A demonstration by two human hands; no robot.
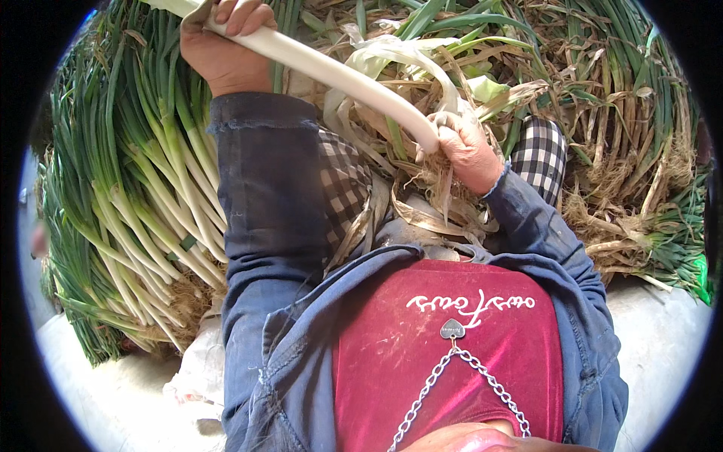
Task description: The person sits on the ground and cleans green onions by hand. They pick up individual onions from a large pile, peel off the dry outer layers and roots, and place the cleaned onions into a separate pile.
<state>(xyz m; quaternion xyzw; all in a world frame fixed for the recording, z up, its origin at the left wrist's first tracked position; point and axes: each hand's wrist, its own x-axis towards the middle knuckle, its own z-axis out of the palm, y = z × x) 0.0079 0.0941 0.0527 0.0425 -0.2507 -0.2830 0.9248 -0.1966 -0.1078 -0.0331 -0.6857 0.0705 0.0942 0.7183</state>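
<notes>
A long white leek or large green onion stalk point(339, 70) runs slantwise from the top left to the centre. My left hand point(229, 48) is closed around its upper part near the picture's top edge. At its lower, root end, my right hand point(466, 150) pinches the base, with roots and pale peeled leaf strips point(446, 186) hanging below the fingers. Limp whitish outer leaves point(418, 51) curl just behind the right hand. The stalk's green top is mostly cut off by the frame.
Cleaned stalks with white shafts point(164, 226) lie piled at the left. Untrimmed stalks with dry leaves and roots point(621, 130) fill the right. Dry leaf scraps point(395, 118) cover the middle, between knees in checked cloth point(539, 152). A white sack point(197, 367) lies at the lower left.
</notes>
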